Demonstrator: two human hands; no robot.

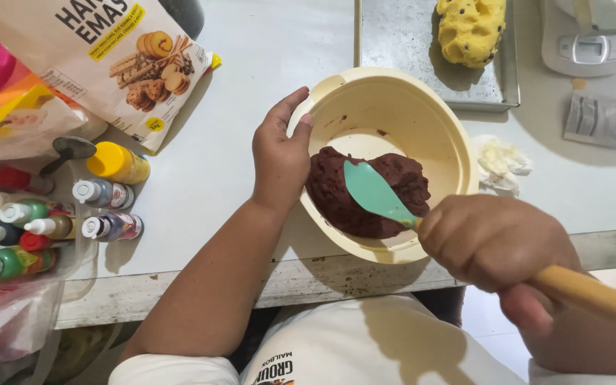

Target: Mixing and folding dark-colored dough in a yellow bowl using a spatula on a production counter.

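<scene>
Head camera, looking down at a pale worktop (251,64). A round cream plastic mixing bowl (433,132) sits at the near edge of the worktop, tilted toward the person. Inside it, against the near wall, lies a lump of dark brown chocolate dough (336,192). The left hand (279,157) grips the bowl's left rim, its thumb hooked over the edge and the fingers curled together outside. The right hand (497,239) is closed in a fist around the wooden handle of a spatula with a teal silicone blade (376,192), and the blade lies flat on top of the dough.

Far right, a metal baking tray (401,43) holds a yellow dough lump with dark chips (470,28). To the left, a clear tub of small food-colouring bottles (51,214) stands near a large flour bag (101,50).
</scene>
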